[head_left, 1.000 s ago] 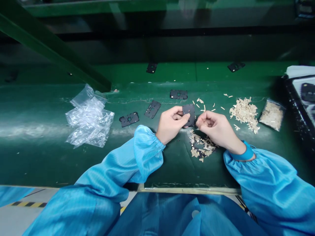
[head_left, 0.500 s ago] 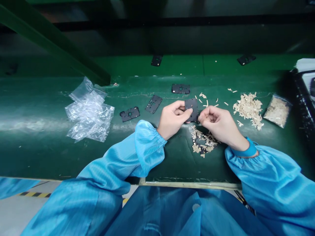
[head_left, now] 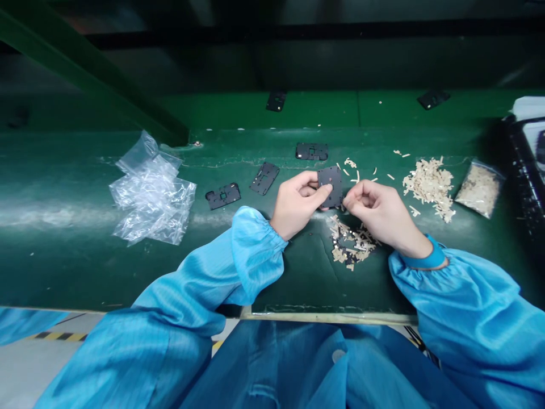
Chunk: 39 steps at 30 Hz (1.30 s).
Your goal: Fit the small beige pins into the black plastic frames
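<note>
My left hand (head_left: 296, 204) pinches a small dark flat plate (head_left: 331, 184) between thumb and fingers, holding it upright above the green work surface (head_left: 85, 250). My right hand (head_left: 378, 213) is curled, with its fingertips pinched at the plate's right lower edge. Whether it holds a small piece there is too small to see. Directly beneath the hands lies a small heap of tan strips (head_left: 352, 245) mixed with dark bits.
Three more dark plates (head_left: 222, 195) (head_left: 264, 178) (head_left: 312, 151) lie left and behind the hands, two others farther back. Crumpled clear bags (head_left: 149, 193) sit at left. A bigger tan strip pile (head_left: 429, 184), a filled bag (head_left: 479, 189) and a black tray (head_left: 528, 170) are at right.
Both hands stay on the plate with only slight finger shifts. The view has tilted a little, so everything sits slightly higher in the picture.
</note>
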### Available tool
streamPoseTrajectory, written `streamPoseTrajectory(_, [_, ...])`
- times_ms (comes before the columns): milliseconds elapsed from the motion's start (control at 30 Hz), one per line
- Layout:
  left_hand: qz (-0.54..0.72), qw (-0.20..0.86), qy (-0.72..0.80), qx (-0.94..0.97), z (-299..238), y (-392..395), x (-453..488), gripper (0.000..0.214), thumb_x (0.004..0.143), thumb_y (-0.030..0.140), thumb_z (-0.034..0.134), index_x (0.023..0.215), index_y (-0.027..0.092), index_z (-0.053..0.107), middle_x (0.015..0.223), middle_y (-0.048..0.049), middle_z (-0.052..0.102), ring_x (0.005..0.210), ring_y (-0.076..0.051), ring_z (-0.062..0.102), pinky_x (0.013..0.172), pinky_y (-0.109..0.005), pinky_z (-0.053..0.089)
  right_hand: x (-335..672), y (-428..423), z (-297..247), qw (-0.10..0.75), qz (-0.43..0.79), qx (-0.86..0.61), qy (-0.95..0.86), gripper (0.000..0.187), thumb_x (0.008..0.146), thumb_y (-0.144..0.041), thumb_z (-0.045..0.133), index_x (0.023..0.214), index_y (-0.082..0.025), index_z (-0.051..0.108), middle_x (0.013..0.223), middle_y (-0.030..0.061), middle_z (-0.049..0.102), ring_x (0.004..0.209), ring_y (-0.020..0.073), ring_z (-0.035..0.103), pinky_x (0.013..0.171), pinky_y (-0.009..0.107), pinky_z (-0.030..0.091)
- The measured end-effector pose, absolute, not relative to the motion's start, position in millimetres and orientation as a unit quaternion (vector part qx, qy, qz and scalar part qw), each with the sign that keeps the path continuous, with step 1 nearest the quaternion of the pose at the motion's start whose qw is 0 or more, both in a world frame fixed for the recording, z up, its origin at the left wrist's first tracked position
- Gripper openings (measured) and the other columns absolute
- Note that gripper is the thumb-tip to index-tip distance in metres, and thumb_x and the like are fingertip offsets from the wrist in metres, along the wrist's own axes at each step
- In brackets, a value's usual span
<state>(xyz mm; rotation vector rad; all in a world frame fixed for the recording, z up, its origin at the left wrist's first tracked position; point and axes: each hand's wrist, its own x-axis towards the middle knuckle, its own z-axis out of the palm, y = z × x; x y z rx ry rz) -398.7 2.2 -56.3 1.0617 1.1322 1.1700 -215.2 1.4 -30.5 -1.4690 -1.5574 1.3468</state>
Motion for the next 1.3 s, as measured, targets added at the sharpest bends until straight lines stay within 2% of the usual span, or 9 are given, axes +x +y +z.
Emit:
streamPoseTrajectory(367, [0.499, 0.545, 0.485, 0.467, -56.9, 0.6, -397.7, 0.023, 0.079, 0.034, 0.076, 0.091, 0.016, 0.070, 0.080, -0.0008, 0.071, 0.061, -0.011, 0.065, 0.057, -0.023, 0.060, -217.1, 2.9, -27.8, 0.302, 0.529, -0.556, -0.565, 0.004, 0.072, -0.020, 0.069, 0.072, -0.018, 0.066, 0.070, 0.0015, 0.067, 0.061, 0.0127, 0.055, 0.057, 0.026, 0.043])
streamPoseTrajectory(667, [0.509, 0.537, 0.485, 0.467, -55.4, -1.1, -396.9, 0.022, 0.078, 0.032, 0.076, 0.090, 0.015, 0.070, 0.081, -0.0009, 0.072, 0.058, -0.010, 0.063, 0.056, -0.023, 0.060, -218.0, 1.6, -24.1, 0.294, 0.539, -0.563, -0.553, 0.004, 0.074, -0.020, 0.068, 0.071, -0.017, 0.065, 0.065, -0.0012, 0.061, 0.055, 0.0095, 0.047, 0.052, 0.025, 0.036])
streamPoseTrajectory(900, [0.509, 0.529, 0.492, 0.467, -58.3, -1.2, -396.6, 0.022, 0.078, 0.033, 0.076, 0.092, 0.016, 0.071, 0.081, -0.0012, 0.073, 0.058, -0.010, 0.063, 0.056, -0.023, 0.058, -218.8, 1.0, -24.9, 0.298, 0.538, -0.565, -0.550, 0.005, 0.074, -0.022, 0.068, 0.073, -0.017, 0.066, 0.066, -0.0005, 0.062, 0.055, 0.0097, 0.046, 0.051, 0.025, 0.034])
streamPoseTrajectory(1133, [0.514, 0.522, 0.492, 0.470, -56.0, -1.5, -396.1, 0.019, 0.078, 0.031, 0.075, 0.090, 0.016, 0.071, 0.081, -0.0007, 0.073, 0.057, -0.009, 0.062, 0.055, -0.021, 0.056, -217.5, 0.3, -26.3, 0.291, 0.552, -0.567, -0.538, 0.005, 0.078, -0.022, 0.066, 0.076, -0.017, 0.067, 0.058, -0.0041, 0.053, 0.051, 0.0085, 0.038, 0.050, 0.026, 0.029])
streamPoseTrajectory(1300, [0.517, 0.525, 0.488, 0.468, -55.4, -1.9, -396.3, 0.019, 0.078, 0.030, 0.075, 0.090, 0.016, 0.072, 0.083, -0.0009, 0.074, 0.057, -0.008, 0.063, 0.055, -0.021, 0.056, -216.6, 1.7, -25.3, 0.279, 0.562, -0.568, -0.534, 0.005, 0.077, -0.022, 0.066, 0.075, -0.017, 0.067, 0.057, -0.0042, 0.052, 0.050, 0.0085, 0.038, 0.049, 0.026, 0.028])
